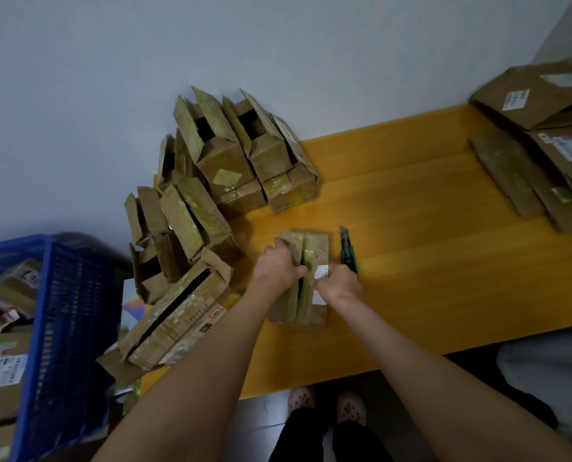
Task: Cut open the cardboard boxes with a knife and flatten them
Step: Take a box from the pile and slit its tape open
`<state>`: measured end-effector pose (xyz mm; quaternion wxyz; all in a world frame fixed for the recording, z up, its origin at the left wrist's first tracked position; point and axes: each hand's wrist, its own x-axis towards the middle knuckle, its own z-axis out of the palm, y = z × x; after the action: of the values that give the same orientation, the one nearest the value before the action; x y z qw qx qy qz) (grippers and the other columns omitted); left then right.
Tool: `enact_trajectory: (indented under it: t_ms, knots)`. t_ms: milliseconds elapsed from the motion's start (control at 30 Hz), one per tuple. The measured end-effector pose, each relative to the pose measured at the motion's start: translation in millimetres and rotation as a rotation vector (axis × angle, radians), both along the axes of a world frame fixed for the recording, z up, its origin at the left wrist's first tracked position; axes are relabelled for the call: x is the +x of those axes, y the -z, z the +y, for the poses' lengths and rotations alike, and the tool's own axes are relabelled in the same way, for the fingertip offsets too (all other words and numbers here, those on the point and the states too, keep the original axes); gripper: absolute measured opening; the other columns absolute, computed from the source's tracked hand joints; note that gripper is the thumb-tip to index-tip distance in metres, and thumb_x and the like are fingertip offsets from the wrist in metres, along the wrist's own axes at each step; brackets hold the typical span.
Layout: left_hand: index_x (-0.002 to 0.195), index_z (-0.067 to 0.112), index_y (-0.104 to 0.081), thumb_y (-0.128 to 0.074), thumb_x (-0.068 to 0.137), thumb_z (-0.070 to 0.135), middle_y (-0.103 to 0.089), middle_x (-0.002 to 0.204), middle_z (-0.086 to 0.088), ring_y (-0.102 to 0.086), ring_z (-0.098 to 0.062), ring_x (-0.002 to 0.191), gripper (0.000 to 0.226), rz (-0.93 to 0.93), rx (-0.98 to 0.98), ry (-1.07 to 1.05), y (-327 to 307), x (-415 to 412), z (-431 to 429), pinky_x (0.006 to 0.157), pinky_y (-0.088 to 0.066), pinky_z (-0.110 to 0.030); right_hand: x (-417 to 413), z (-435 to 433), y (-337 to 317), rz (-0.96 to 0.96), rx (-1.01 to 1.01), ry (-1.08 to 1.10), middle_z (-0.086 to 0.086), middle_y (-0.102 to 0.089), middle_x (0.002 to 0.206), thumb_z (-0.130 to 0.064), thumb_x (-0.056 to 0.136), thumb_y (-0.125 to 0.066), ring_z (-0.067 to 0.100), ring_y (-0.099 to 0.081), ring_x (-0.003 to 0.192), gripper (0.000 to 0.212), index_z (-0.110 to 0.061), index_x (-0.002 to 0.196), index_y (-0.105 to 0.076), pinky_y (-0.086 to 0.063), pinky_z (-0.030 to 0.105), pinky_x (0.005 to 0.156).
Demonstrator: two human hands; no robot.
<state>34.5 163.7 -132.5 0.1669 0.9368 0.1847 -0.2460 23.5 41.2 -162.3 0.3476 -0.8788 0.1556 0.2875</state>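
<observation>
A small taped cardboard box [311,248] lies on the yellow table [428,235] with a dark slit down the middle of its top. My left hand [279,265] grips the left flap, its fingers curled into the slit. My right hand [339,283] grips the right flap beside a white label. A green utility knife [348,250] lies on the table just right of the box, blade pointing away from me, with neither hand on it.
A heap of opened boxes [211,195] fills the table's left end against the wall. Flattened boxes [538,155] are stacked at the far right. A blue crate [64,328] holding more boxes stands on the left. My feet are below the table's front edge.
</observation>
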Motion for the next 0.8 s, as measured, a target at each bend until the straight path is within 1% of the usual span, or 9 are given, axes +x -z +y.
enact_trajectory:
  t_ms: [100,167,233,300,367,467,567,700,800]
  knots:
    - [0.137,0.01,-0.037,-0.064,0.086,0.043,-0.051,0.126,-0.015,-0.054,-0.034,0.113,0.066,0.024,-0.073,0.0,-5,0,5,0.09,-0.051,-0.042,-1,-1,2,-0.011,0.008,-0.004,0.0,-0.066,0.089,-0.029,0.09,-0.066,0.018,-0.058,0.072,0.014,-0.019,0.1,-0.065,-0.046,0.025,0.06]
    - [0.124,0.01,-0.047,-0.061,0.089,0.036,-0.057,0.117,-0.013,-0.057,-0.029,0.104,0.046,0.0,-0.161,-0.032,-9,-1,13,0.085,-0.051,-0.038,-1,-2,2,-0.014,0.009,0.001,0.0,-0.066,0.089,-0.029,0.091,-0.065,0.018,-0.058,0.072,0.017,-0.018,0.103,-0.065,-0.048,0.026,0.062]
    - [0.115,0.01,-0.054,-0.058,0.093,0.025,-0.061,0.112,-0.012,-0.059,-0.024,0.098,0.026,-0.058,-0.307,-0.168,-13,-4,25,0.083,-0.053,-0.036,-1,-6,2,-0.01,0.018,0.01,0.0,-0.065,0.09,-0.027,0.091,-0.065,0.019,-0.057,0.074,0.018,-0.016,0.105,-0.064,-0.052,0.03,0.068]
    - [0.111,0.01,-0.056,-0.053,0.096,0.019,-0.062,0.112,-0.012,-0.059,-0.023,0.097,0.017,-0.101,-0.394,-0.276,-15,-11,36,0.083,-0.052,-0.036,0,-10,1,0.008,0.058,0.014,-0.001,-0.061,0.086,-0.025,0.091,-0.065,0.018,-0.057,0.076,0.019,-0.014,0.106,-0.064,-0.053,0.033,0.075]
    - [0.106,0.011,-0.055,-0.05,0.098,0.019,-0.061,0.107,-0.01,-0.058,-0.022,0.095,0.012,-0.119,-0.419,-0.306,-19,-17,36,0.082,-0.05,-0.034,0,-12,-2,0.025,0.066,-0.002,0.0,-0.06,0.092,-0.026,0.091,-0.065,0.019,-0.057,0.083,0.025,-0.013,0.111,-0.06,-0.051,0.033,0.08]
    - [0.111,0.01,-0.057,-0.05,0.1,0.022,-0.058,0.101,-0.005,-0.057,-0.021,0.095,0.018,-0.146,-0.476,-0.355,-24,-21,29,0.081,-0.047,-0.033,-2,-10,-6,-0.017,-0.012,-0.045,0.005,-0.062,0.114,-0.031,0.091,-0.064,0.026,-0.061,0.1,0.048,-0.015,0.133,-0.047,-0.053,0.035,0.083]
    - [0.109,0.008,-0.059,-0.049,0.101,0.022,-0.06,0.099,-0.007,-0.058,-0.023,0.093,0.019,-0.199,-0.487,-0.341,-30,-26,22,0.078,-0.049,-0.034,-6,-9,-13,-0.086,-0.04,-0.047,0.005,-0.064,0.115,-0.04,0.092,-0.059,0.028,-0.064,0.098,0.058,-0.02,0.142,-0.036,-0.054,0.037,0.078]
    - [0.112,0.006,-0.061,-0.047,0.101,0.023,-0.065,0.105,-0.012,-0.061,-0.027,0.097,0.025,-0.293,-0.473,-0.284,-37,-34,11,0.084,-0.052,-0.038,-4,-13,-31,-0.059,-0.148,-0.107,0.002,-0.062,0.104,-0.076,0.074,-0.056,0.025,-0.064,0.092,0.071,-0.02,0.115,-0.047,-0.045,0.03,0.065]
    - [0.119,0.01,-0.06,-0.045,0.102,0.026,-0.065,0.107,-0.01,-0.061,-0.025,0.099,0.028,-0.35,-0.491,-0.267,-44,-37,7,0.088,-0.052,-0.041,5,-18,-41,-0.097,-0.177,-0.158,0.002,-0.06,0.082,-0.061,0.079,-0.062,0.022,-0.06,0.072,0.044,-0.018,0.082,-0.053,-0.043,0.029,0.056]
